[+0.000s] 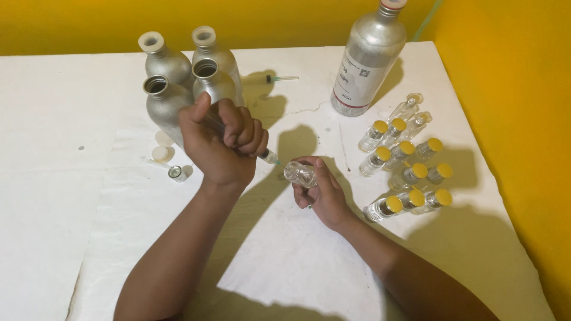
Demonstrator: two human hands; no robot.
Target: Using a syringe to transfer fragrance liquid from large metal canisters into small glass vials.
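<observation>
My left hand (220,142) is clenched around a syringe (269,157), thumb up on its plunger end; only the tip shows past my fingers. The tip points into the mouth of a small clear glass vial (300,173). My right hand (321,193) holds that vial tilted on its side, just above the white table (71,178). The two hands are close together near the table's middle.
Several silver metal bottles (172,83) stand open at the back left. A larger silver bottle (366,59) with a label stands at the back right. Several yellow-capped vials (410,172) and two uncapped ones (410,113) lie at the right. Another syringe (270,78), loose caps (159,153) lie nearby.
</observation>
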